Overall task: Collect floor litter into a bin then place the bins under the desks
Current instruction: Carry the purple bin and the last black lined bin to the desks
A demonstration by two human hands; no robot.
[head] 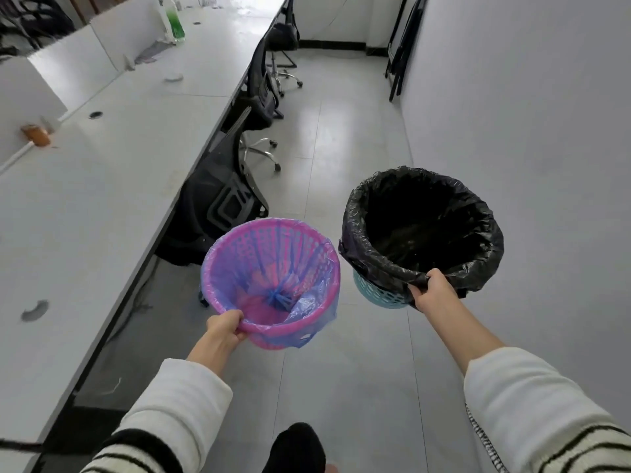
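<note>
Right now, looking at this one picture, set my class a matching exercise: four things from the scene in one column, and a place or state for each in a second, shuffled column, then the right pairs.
Things
1. pink bin
2. black-lined bin
3. green bottle
4. nearest office chair

Places or states
A. stands far along the desk
B. held at the rim by the right hand
C. pushed in against the desk edge
D. held at the rim by the left hand

Pairs: 1-D, 2-B, 3-A, 4-C

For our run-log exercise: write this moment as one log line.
left hand: grips pink bin rim | right hand: grips black-lined bin rim | bins: carried, apart | desk: at left
</note>
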